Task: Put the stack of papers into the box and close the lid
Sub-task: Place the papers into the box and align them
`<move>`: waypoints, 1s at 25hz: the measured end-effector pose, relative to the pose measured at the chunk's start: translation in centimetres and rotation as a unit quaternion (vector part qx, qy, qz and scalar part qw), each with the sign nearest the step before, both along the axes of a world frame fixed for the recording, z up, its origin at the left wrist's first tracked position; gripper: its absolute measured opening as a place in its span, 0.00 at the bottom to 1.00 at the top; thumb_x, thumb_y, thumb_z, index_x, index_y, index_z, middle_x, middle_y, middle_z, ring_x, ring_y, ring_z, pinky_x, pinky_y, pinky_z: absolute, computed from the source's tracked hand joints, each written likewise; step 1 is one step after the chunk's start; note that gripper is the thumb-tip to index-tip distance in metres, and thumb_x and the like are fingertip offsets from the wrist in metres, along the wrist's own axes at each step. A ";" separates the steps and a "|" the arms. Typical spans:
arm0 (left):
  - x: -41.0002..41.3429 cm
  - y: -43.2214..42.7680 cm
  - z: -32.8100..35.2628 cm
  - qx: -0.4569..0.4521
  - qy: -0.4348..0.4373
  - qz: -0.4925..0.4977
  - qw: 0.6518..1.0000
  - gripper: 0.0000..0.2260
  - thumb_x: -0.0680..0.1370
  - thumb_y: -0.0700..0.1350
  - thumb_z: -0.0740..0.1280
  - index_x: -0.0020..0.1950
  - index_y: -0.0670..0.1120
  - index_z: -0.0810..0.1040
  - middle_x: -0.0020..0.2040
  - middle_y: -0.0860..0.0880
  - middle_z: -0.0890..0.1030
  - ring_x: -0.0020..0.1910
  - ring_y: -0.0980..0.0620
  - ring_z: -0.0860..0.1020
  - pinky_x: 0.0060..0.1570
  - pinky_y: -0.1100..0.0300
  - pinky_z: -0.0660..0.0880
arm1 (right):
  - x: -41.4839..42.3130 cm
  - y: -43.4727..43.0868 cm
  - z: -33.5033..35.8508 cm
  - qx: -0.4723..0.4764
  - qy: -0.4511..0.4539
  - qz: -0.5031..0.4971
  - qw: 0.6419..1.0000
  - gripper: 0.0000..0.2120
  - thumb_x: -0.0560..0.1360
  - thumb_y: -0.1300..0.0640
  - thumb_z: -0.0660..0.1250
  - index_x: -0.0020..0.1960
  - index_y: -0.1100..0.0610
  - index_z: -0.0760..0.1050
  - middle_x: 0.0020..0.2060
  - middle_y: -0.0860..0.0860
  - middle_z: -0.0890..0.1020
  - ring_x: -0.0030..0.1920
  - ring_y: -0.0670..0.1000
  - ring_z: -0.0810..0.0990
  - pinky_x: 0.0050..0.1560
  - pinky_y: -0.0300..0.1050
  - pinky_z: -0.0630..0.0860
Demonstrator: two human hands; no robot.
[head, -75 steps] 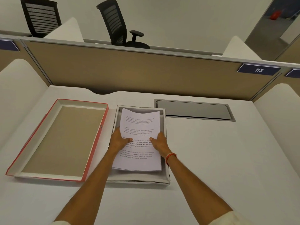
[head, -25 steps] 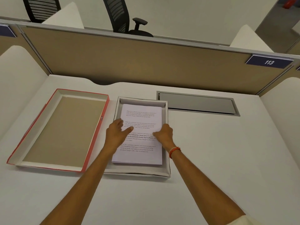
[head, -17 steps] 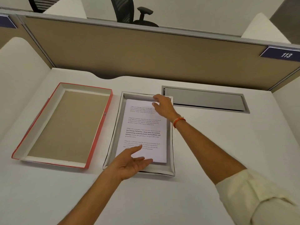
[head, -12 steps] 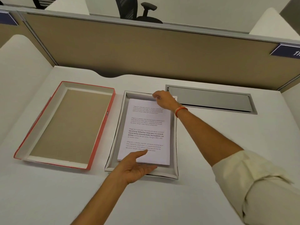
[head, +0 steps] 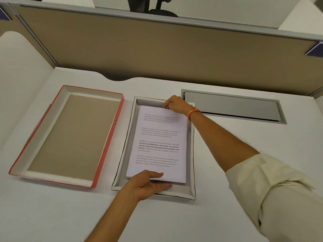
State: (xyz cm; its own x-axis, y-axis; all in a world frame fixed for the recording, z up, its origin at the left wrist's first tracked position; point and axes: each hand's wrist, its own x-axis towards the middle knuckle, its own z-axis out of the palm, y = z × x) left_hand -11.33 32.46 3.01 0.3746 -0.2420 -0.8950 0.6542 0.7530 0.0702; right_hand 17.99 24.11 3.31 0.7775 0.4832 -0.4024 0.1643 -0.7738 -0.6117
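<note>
A white stack of printed papers (head: 160, 142) lies flat inside the shallow white box (head: 129, 142) at the middle of the desk. My left hand (head: 148, 184) rests with flat, spread fingers against the near edge of the stack, thumb on top of the sheets. My right hand (head: 176, 105) reaches to the far right corner of the stack, its fingers curled on that edge. The red-edged lid (head: 111, 142) lies upside down on the desk just left of the box, its brown inside facing up.
A grey cable hatch (head: 234, 106) is set into the desk right of the box. A beige partition (head: 157, 49) closes off the far side, with white side panels (head: 19, 81) at the left. A black office chair (head: 153, 6) stands behind the partition.
Both hands left the middle of the sheets: the left slid to the near edge, the right to the far corner. The stack now lies flat in the box. The camera came closer.
</note>
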 end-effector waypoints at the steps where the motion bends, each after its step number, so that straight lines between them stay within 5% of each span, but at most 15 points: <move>1: 0.1 0.1 -0.1 -0.001 0.002 -0.006 1.000 0.20 0.74 0.24 0.63 0.63 0.39 0.74 0.63 0.31 0.77 0.61 0.28 0.76 0.64 0.35 0.72 | 0.1 0.0 -0.1 -0.001 0.004 0.000 1.000 0.15 0.79 0.64 0.58 0.57 0.63 0.82 0.58 0.59 0.82 0.57 0.60 0.80 0.63 0.50 0.76; 8: 0.3 0.2 -0.2 0.005 -0.005 -0.034 0.999 0.17 0.75 0.22 0.60 0.59 0.35 0.75 0.61 0.32 0.79 0.63 0.31 0.76 0.66 0.37 0.70 | 0.1 0.1 -0.5 -0.015 -0.001 0.010 1.000 0.15 0.80 0.63 0.58 0.58 0.61 0.81 0.60 0.57 0.82 0.59 0.59 0.79 0.62 0.47 0.74; 14: 0.3 0.3 -0.3 0.006 -0.008 -0.050 0.999 0.14 0.75 0.21 0.59 0.55 0.34 0.77 0.49 0.32 0.84 0.63 0.30 0.76 0.65 0.37 0.71 | -0.1 0.3 -0.4 -0.023 -0.007 0.011 1.000 0.15 0.80 0.62 0.58 0.58 0.60 0.82 0.60 0.57 0.82 0.58 0.59 0.79 0.61 0.47 0.74; 19: -0.5 0.1 0.4 -0.004 -0.029 -0.037 0.999 0.16 0.74 0.22 0.62 0.58 0.35 0.76 0.61 0.30 0.79 0.64 0.30 0.76 0.67 0.38 0.70 | -0.6 0.1 0.0 -0.025 0.001 0.024 0.999 0.15 0.81 0.61 0.57 0.59 0.59 0.81 0.60 0.57 0.82 0.58 0.59 0.79 0.59 0.46 0.75; 25: -2.0 2.8 3.1 -0.023 -0.106 -0.078 0.991 0.21 0.72 0.25 0.68 0.63 0.35 0.72 0.60 0.28 0.79 0.61 0.27 0.77 0.63 0.39 0.74 | -1.2 0.2 2.1 0.014 -0.020 0.012 1.000 0.14 0.79 0.65 0.59 0.59 0.64 0.80 0.60 0.60 0.81 0.60 0.60 0.79 0.62 0.48 0.74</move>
